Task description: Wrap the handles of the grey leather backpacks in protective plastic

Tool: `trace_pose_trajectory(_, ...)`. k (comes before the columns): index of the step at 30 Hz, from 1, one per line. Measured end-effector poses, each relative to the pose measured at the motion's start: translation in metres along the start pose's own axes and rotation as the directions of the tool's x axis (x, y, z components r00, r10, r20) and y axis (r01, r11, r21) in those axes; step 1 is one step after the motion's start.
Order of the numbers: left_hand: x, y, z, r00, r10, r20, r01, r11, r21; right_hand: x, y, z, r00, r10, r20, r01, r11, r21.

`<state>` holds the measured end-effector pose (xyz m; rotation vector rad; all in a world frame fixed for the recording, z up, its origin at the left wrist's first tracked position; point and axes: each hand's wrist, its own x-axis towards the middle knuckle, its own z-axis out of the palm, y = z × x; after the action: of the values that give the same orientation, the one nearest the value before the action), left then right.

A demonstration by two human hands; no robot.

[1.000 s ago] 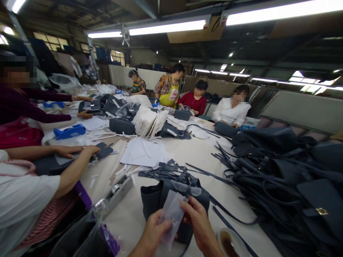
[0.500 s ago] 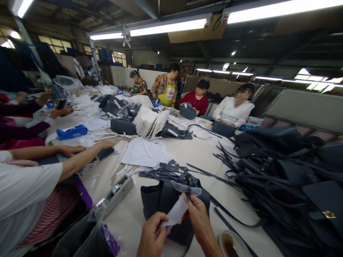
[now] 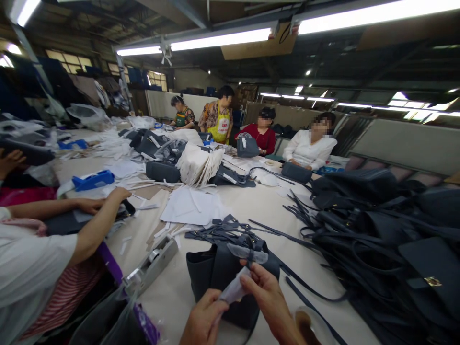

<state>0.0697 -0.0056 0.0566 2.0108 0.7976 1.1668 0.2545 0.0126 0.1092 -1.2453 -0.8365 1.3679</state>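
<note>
Low in the view my left hand (image 3: 203, 318) and my right hand (image 3: 268, 299) both pinch a small piece of translucent white paper (image 3: 234, 289), now crumpled between the fingers. Right behind it a dark navy handbag (image 3: 219, 270) stands on the pale table (image 3: 262, 206), its handle wrapped in clear film (image 3: 247, 254). Both hands are closed on the paper, just in front of the bag.
A heap of navy bags and straps (image 3: 377, 225) fills the right side. A metal tape dispenser (image 3: 153, 261) lies left of the bag. A co-worker's arms (image 3: 97, 215) reach in from the left; several people sit at the far end. White paper sheets (image 3: 192, 203) lie mid-table.
The paper, flat and held up a second ago, has been folded and scrunched smaller between my hands. The co-worker at far left has lifted a dark item off the table.
</note>
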Motion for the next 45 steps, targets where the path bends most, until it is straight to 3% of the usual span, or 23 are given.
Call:
trace_pose_trajectory(2,-0.006,-0.003,-0.004,0.991,-0.081,0.107,0.090,0.993,-0.075,0.000,0.001,-0.001,1.000,0.003,-0.016,-0.003,1.000,-0.007)
trace_pose_trajectory(5,-0.007,-0.003,-0.014,0.928,-0.253,0.273,0.316,0.924,-0.218,-0.003,-0.003,-0.002,1.000,0.011,-0.012,-0.011,1.000,-0.014)
trace_pose_trajectory(8,0.012,0.006,-0.021,0.850,-0.477,0.222,0.526,0.791,-0.312,-0.006,-0.007,-0.001,1.000,0.021,0.021,-0.020,0.999,-0.037)
trace_pose_trajectory(10,0.032,0.015,-0.019,0.799,-0.574,0.183,0.600,0.738,-0.309,-0.006,-0.009,0.000,0.999,0.020,0.027,-0.018,0.998,-0.055)
trace_pose_trajectory(14,0.063,0.028,-0.002,0.785,-0.580,0.216,0.619,0.726,-0.300,-0.006,-0.008,-0.003,1.000,-0.009,0.007,0.009,0.996,-0.090)
trace_pose_trajectory(17,0.068,0.026,0.012,0.770,-0.615,0.168,0.629,0.690,-0.357,-0.007,-0.007,-0.008,0.999,-0.039,-0.014,0.037,0.992,-0.123)
trace_pose_trajectory(22,0.060,0.021,0.023,0.674,-0.671,0.310,0.696,0.435,-0.572,-0.011,-0.004,-0.012,0.998,-0.059,0.023,0.061,0.992,-0.113)
trace_pose_trajectory(25,0.060,0.024,0.023,0.669,-0.648,0.364,0.684,0.346,-0.643,-0.011,-0.001,-0.012,0.993,-0.112,0.044,0.118,0.979,-0.167)
trace_pose_trajectory(30,0.061,0.024,0.023,0.669,-0.672,0.319,0.663,0.344,-0.665,-0.009,0.004,-0.013,0.985,-0.163,0.054,0.171,0.951,-0.258)
trace_pose_trajectory(34,0.060,0.016,0.025,0.724,-0.654,0.220,0.624,0.486,-0.611,-0.008,0.011,-0.012,0.989,-0.147,-0.020,0.138,0.960,-0.243)
trace_pose_trajectory(36,0.059,0.014,0.026,0.744,-0.649,0.160,0.610,0.560,-0.561,-0.009,0.014,-0.010,0.981,-0.167,-0.100,0.128,0.939,-0.319)
trace_pose_trajectory(39,0.060,0.014,0.028,0.759,-0.647,0.076,0.592,0.637,-0.495,-0.012,0.019,-0.006,0.918,-0.313,-0.244,0.138,0.828,-0.543)
trace_pose_trajectory(42,0.061,0.016,0.029,0.770,-0.638,0.007,0.570,0.683,-0.456,-0.016,0.023,-0.002,0.869,-0.408,-0.281,0.130,0.735,-0.666)
trace_pose_trajectory(45,0.059,0.016,0.031,0.766,-0.643,-0.003,0.564,0.674,-0.476,-0.020,0.025,0.004,0.929,-0.253,-0.269,0.093,0.865,-0.493)
